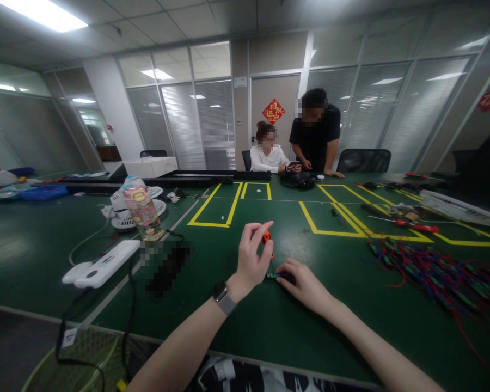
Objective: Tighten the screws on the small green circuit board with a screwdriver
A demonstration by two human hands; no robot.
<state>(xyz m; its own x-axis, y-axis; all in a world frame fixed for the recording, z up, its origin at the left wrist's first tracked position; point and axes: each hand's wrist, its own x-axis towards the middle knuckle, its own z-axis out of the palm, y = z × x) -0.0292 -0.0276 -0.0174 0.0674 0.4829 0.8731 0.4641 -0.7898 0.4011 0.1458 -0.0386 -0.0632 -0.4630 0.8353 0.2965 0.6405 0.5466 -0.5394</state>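
Note:
My left hand (251, 256) is raised above the green table (269, 321), fingers pinched on the orange handle of a small screwdriver (267, 239) that stands upright. Its tip points down at a small green circuit board (272, 275) lying on the table. My right hand (300, 280) lies low on the table just right of the board, fingers pressed on a small dark part (286, 277) beside it. A watch sits on my left wrist.
A heap of red and blue wired boards (433, 272) lies to the right, with a red-handled screwdriver (412, 224) behind it. A drink bottle (142, 209), a fan (134, 218) and a white power strip (102, 267) stand left. Two people are at the far side by a black bag (298, 179).

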